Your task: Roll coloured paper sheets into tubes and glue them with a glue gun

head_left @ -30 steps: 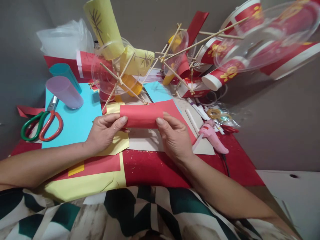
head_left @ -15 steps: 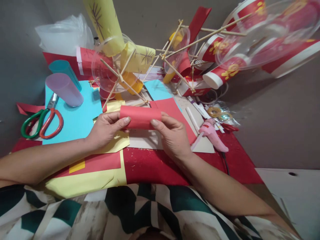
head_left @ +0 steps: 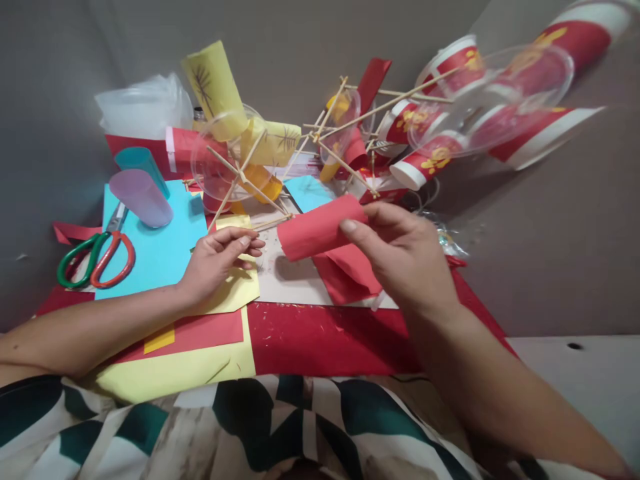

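A rolled red paper tube (head_left: 320,230) is pinched at its right end between the thumb and fingers of my right hand (head_left: 405,257). The tube is held in the air, its right end tilted up. To its left, apart from it, my left hand (head_left: 220,263) has loosely bent fingers with nothing visible in them. Under the tube, red paper (head_left: 347,273) lies on a pale board (head_left: 293,287). Just behind my left hand stands a wheel-like frame of wooden sticks (head_left: 240,175) with a clear plastic disc and yellow and orange paper tubes.
Green-and-orange-handled scissors (head_left: 113,257), a purple cup (head_left: 141,197) and a teal cup (head_left: 143,167) rest on blue paper (head_left: 150,267) at left. Red-and-white paper cups (head_left: 433,160) on a stick structure reach out at right. Yellow paper (head_left: 175,373) lies at the red table's front.
My left hand has let go of the tube. My right hand has carried it right and tilted it, now covering the pink glue gun's place. The view has shifted slightly.
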Action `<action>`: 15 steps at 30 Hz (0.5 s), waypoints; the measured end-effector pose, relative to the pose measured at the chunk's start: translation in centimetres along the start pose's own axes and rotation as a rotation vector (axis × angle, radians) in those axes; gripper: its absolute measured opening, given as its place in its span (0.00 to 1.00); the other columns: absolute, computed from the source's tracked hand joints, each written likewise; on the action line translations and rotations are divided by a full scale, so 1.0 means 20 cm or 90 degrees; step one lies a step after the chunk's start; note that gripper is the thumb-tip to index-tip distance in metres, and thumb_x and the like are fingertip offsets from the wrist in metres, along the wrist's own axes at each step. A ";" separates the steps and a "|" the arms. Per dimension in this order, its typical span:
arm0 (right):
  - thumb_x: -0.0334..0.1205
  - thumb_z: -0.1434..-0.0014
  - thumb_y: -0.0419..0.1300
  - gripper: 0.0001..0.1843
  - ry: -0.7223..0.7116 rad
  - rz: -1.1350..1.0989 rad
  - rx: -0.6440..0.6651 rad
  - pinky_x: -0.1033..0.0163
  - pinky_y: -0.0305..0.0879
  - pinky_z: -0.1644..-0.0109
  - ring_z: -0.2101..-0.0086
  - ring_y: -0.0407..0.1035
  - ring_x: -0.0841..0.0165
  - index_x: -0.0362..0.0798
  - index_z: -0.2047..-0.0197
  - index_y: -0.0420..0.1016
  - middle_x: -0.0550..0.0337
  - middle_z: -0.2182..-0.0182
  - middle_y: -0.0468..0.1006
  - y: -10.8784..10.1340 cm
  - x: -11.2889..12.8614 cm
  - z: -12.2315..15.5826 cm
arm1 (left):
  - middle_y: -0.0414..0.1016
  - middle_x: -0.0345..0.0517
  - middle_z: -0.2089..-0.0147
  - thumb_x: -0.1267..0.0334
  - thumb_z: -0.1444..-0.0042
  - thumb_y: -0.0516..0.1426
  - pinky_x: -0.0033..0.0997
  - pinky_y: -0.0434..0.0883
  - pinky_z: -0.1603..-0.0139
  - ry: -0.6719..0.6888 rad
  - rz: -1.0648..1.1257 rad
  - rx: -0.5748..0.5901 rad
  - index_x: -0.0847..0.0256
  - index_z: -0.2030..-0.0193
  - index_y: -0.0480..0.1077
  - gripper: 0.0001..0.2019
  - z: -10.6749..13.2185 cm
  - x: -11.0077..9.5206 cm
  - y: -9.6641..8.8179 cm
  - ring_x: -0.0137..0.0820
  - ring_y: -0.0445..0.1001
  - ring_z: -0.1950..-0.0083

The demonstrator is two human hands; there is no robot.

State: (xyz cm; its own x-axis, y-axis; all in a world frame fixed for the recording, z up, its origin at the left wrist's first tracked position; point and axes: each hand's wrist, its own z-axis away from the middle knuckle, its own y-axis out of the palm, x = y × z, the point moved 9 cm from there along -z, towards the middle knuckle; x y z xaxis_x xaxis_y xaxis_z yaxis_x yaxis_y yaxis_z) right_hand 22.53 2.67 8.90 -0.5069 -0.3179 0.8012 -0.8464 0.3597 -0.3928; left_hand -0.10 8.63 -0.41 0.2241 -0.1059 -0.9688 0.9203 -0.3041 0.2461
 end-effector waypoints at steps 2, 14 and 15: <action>0.40 0.42 0.64 0.04 -0.057 0.130 0.048 0.57 0.65 0.59 0.68 0.70 0.65 0.52 0.69 0.76 0.61 0.71 0.78 0.00 0.07 -0.03 | 0.84 0.45 0.62 0.60 0.44 0.67 0.23 0.76 0.67 -0.016 -0.004 -0.015 0.61 0.61 0.79 0.08 -0.01 0.02 -0.01 0.29 0.81 0.61; 0.48 0.42 0.67 0.10 -0.280 0.255 0.228 0.50 0.65 0.49 0.58 0.75 0.58 0.53 0.60 0.81 0.57 0.61 0.84 0.21 0.15 -0.03 | 0.83 0.47 0.61 0.62 0.47 0.67 0.26 0.76 0.69 -0.051 -0.029 -0.040 0.61 0.58 0.78 0.10 -0.02 0.06 -0.03 0.31 0.80 0.63; 0.47 0.41 0.67 0.09 -0.269 0.223 0.183 0.51 0.67 0.50 0.58 0.75 0.59 0.54 0.59 0.81 0.57 0.61 0.84 0.16 0.16 -0.04 | 0.83 0.48 0.61 0.62 0.46 0.66 0.26 0.76 0.69 -0.051 -0.029 -0.041 0.61 0.58 0.78 0.10 -0.02 0.07 -0.03 0.31 0.80 0.63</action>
State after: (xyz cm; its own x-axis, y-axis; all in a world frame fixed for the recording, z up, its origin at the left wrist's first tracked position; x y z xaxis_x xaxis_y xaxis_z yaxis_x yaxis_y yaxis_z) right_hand 18.40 3.57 10.61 -0.7340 -0.5646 0.3774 -0.5979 0.2737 -0.7534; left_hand -0.18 9.11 -1.82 0.1582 -0.1695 -0.9727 0.9479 -0.2496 0.1977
